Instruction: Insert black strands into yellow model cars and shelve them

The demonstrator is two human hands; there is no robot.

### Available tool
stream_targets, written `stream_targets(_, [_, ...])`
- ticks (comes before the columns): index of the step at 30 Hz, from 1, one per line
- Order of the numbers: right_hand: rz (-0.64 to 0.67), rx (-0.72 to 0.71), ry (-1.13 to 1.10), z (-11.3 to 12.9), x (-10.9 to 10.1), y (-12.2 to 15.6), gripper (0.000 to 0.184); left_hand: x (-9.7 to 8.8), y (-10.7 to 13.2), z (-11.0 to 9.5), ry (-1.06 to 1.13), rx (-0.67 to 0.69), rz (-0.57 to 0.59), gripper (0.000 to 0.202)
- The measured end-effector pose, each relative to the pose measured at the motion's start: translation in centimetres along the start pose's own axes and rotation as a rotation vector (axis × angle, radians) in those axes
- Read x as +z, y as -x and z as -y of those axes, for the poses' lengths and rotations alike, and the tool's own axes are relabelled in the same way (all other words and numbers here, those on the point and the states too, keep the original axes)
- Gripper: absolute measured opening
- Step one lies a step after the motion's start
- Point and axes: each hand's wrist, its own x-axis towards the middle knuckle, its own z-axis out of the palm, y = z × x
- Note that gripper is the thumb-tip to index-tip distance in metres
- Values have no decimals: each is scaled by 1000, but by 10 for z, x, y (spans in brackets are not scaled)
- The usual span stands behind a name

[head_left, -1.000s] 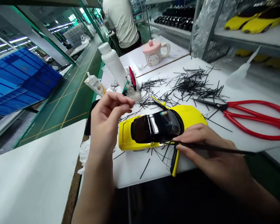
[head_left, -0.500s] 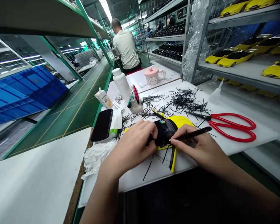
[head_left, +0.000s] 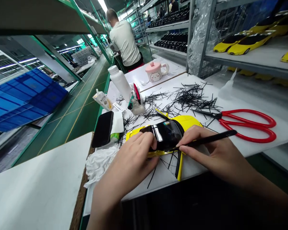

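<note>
A yellow model car with a glossy black roof point(head_left: 165, 134) lies on a white work board point(head_left: 232, 92). My left hand point(head_left: 132, 163) rests over the car's roof and side, with the fingers curled on it. My right hand point(head_left: 211, 147) pinches a slim black rod point(head_left: 211, 139), its tip at the car's near side. A yellow car door point(head_left: 179, 166) stands open towards me, and another door point(head_left: 162, 114) stands open on the far side. Several thin black strips point(head_left: 194, 95) lie scattered around the car. My left hand hides the car's rear.
Red-handled scissors point(head_left: 247, 124) lie to the right of the car. A white bottle point(head_left: 120, 83), a pink-lidded mug point(head_left: 156, 72), a black phone point(head_left: 102, 129) and crumpled white cloth point(head_left: 100, 167) stand nearby. A co-worker point(head_left: 124, 41) sits beyond. Shelves hold yellow car models point(head_left: 249, 43).
My left hand has come down from the air onto the car's roof. The black rod now lies more level in my right hand, and the view has shifted slightly.
</note>
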Motion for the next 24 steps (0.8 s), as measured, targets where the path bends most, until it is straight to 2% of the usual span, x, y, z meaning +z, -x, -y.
stream_targets(2, [14,-35,-32,-2,-1,1,3,12,4,0,79,-49,-105,19])
stream_targets(6, [21,-124,-93,-10,-2,-1,9,39,16,-4,245,-106,-453,27])
stream_targets(10, [-24,-127,-25,-14,1,-6,13,56,19,-12,337,-141,-620,35])
stream_targets(14, [-18,-131,-16,-12,8,-7,14,61,16,-18,349,-191,-683,35])
stream_targets(18, [6,-132,-7,-9,13,-8,13,62,15,-21,342,-261,-697,31])
stream_targets(21, [61,-122,1,-10,12,-10,15,61,15,-22,292,-255,-681,30])
stream_targets(24, [60,-184,-7,-10,8,-12,20,60,14,-24,237,-230,-674,32])
